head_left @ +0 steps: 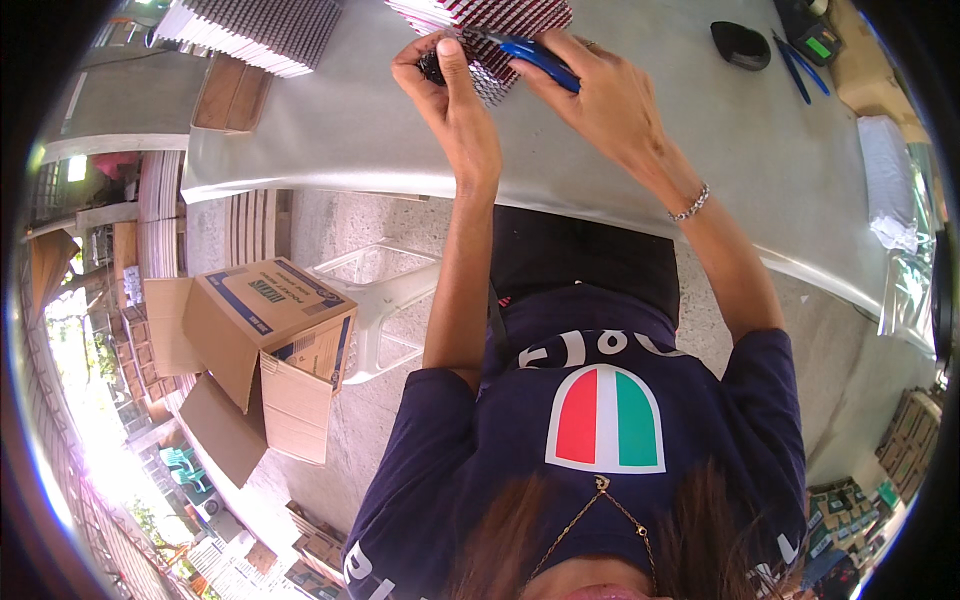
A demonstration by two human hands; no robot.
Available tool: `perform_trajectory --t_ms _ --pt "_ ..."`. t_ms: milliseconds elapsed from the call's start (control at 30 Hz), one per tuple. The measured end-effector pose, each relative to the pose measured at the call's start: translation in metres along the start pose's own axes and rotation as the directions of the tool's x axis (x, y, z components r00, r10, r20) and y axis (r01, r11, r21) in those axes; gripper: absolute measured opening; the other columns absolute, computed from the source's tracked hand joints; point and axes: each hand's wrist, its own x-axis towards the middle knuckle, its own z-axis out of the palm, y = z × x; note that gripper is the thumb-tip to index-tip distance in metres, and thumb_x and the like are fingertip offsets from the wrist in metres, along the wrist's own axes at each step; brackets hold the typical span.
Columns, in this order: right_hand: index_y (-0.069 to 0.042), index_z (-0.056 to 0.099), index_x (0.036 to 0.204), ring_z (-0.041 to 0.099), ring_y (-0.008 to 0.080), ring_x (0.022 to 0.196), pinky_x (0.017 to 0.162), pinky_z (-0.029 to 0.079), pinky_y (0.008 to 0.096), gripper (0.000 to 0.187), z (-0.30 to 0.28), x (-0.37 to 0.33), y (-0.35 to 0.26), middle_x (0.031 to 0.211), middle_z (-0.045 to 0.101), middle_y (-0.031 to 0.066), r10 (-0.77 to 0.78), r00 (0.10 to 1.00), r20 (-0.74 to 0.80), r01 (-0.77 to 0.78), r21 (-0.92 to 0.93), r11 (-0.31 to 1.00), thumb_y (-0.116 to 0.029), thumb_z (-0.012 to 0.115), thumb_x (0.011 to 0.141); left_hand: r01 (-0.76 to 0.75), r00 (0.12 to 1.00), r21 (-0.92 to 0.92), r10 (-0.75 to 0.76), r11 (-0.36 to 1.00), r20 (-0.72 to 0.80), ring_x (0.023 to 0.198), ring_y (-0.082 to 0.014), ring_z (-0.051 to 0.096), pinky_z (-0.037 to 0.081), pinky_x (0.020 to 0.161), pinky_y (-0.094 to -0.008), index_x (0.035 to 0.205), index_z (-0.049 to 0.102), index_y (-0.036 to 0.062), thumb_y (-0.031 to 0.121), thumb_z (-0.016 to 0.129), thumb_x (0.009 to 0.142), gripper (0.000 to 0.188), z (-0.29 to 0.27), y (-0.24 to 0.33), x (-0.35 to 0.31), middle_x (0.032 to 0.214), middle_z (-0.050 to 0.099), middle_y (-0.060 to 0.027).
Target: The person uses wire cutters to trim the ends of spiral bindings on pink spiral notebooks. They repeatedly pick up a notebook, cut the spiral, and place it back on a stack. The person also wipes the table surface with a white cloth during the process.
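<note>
The pair of blue-handled metal pliers (545,66) is gripped in the closed right hand (612,100), and its narrow tip is set close to the left thumb, where contact cannot be made out. The left hand (462,112) is curled at the dark coil edge of the pile of red-and-white wire-bound booklets (515,14); whether anything is pinched there cannot be told, the fingertips being partly hidden. The pile is cut off by the upper border, as is the tall stack of white coil-bound notebooks (262,28) to the left. The grey covered table (350,120) is left bare between the stacks and right of the right hand, its near edge crossed by both forearms.
</note>
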Motion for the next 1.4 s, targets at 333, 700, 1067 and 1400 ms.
perform_trajectory --t_ms 333,700,1067,1400 --pt "-0.011 0.062 0.126 0.062 0.0294 0.098 0.088 0.042 0.0416 0.050 -0.004 -0.004 0.005 0.106 0.066 0.0100 -0.049 0.999 -0.003 0.048 -0.138 0.989 -0.044 0.071 0.090 0.032 0.999 -0.015 -0.032 0.999 0.027 0.104 -0.0094 0.047 0.037 0.094 -0.0278 0.123 0.048 0.0070 0.025 0.063 0.101 0.032 -0.006 -0.010 -0.004 0.112 0.050 -0.0022" --pt "-0.012 0.066 0.102 0.070 0.0310 0.067 0.054 0.051 0.0402 0.036 -0.006 -0.003 0.001 0.080 0.072 0.0112 0.079 0.992 0.096 -0.079 -0.008 0.997 -0.045 0.070 0.090 0.042 0.999 0.032 -0.042 0.999 0.007 0.103 -0.0100 0.048 0.038 0.096 -0.0286 0.117 0.051 0.0072 0.029 0.061 0.103 0.028 -0.008 -0.012 -0.004 0.109 0.055 -0.0024" --pt "-0.014 0.060 0.128 0.058 0.0272 0.105 0.091 0.039 0.0423 0.050 -0.004 -0.014 0.008 0.110 0.064 0.0081 -0.014 1.000 0.009 0.015 -0.145 0.989 -0.046 0.069 0.091 0.127 0.982 -0.388 -0.169 0.913 -0.078 0.108 -0.0159 0.050 0.041 0.098 -0.0336 0.123 0.043 0.0082 0.032 0.062 0.101 0.038 -0.001 -0.001 -0.008 0.115 0.044 -0.0064" --pt "-0.013 0.064 0.119 0.066 0.0284 0.091 0.079 0.048 0.0413 0.043 0.002 -0.007 0.008 0.100 0.069 0.0095 -0.052 0.999 -0.014 0.050 -0.101 0.994 -0.044 0.070 0.090 0.072 0.997 0.017 -0.072 0.997 0.002 0.103 -0.0097 0.051 0.040 0.095 -0.0272 0.121 0.052 0.0058 0.025 0.067 0.099 0.033 -0.005 -0.014 -0.010 0.110 0.057 -0.0033"
